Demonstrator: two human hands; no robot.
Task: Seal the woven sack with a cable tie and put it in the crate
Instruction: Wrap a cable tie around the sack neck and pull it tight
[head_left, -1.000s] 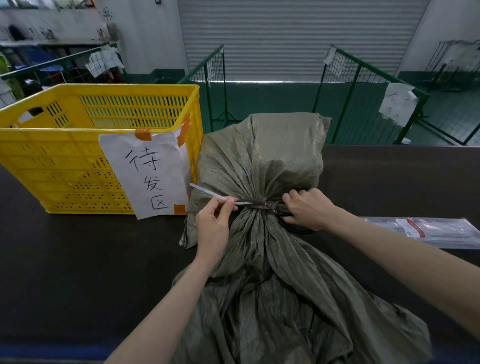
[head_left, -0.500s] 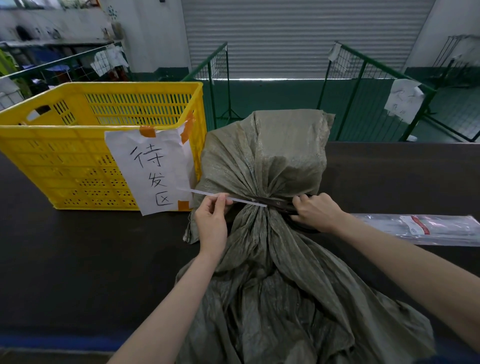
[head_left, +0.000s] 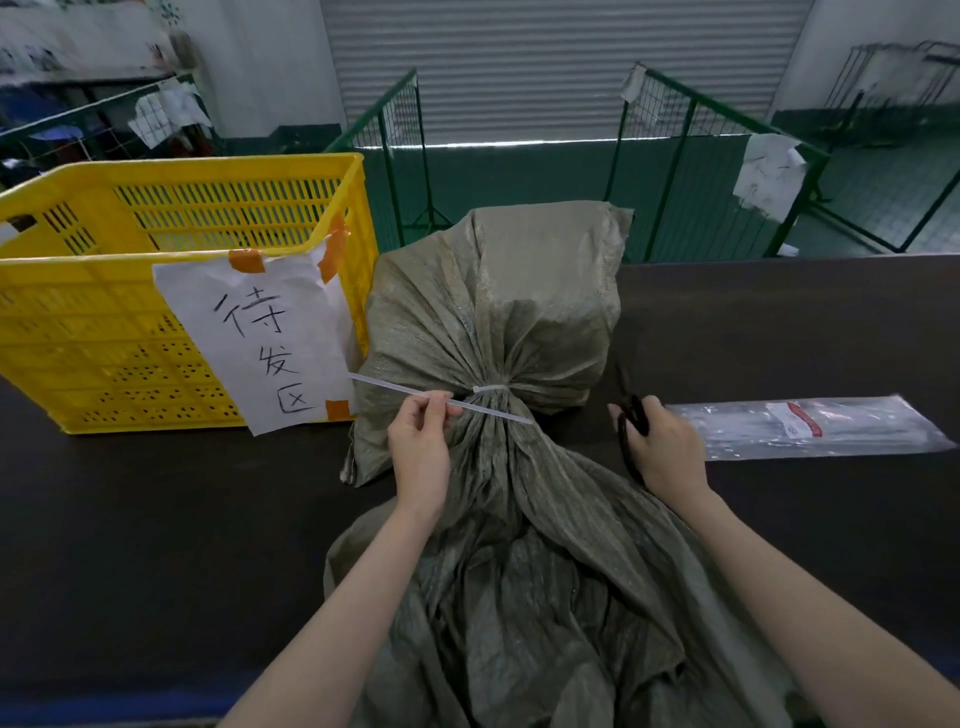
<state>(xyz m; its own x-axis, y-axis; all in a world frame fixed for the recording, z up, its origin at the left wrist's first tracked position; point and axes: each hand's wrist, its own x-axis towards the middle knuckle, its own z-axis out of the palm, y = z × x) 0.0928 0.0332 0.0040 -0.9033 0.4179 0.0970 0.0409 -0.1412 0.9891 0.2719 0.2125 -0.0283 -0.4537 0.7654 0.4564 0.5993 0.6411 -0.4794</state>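
Note:
A grey-green woven sack (head_left: 519, 291) lies on the dark table (head_left: 156, 519), its neck gathered and bound by a white cable tie (head_left: 491, 388). My left hand (head_left: 421, 447) pinches a long white tie strip (head_left: 384, 385) that slants across the front of the neck, just below the band. To the right of the neck, clear of the sack's knot, my right hand (head_left: 665, 452) grips black scissors (head_left: 635, 415). The yellow slatted crate (head_left: 104, 322) stands to the left of the sack, touching it.
A white paper label (head_left: 265, 338) with handwriting is taped to the crate's front. A clear packet of cable ties (head_left: 810, 428) lies on the table at the right. Green mesh fence panels (head_left: 395, 156) stand beyond the table's far edge.
My right hand has drawn the scissors away from the neck to the right. The white band on the neck is now uncovered. My left hand still pinches the strip.

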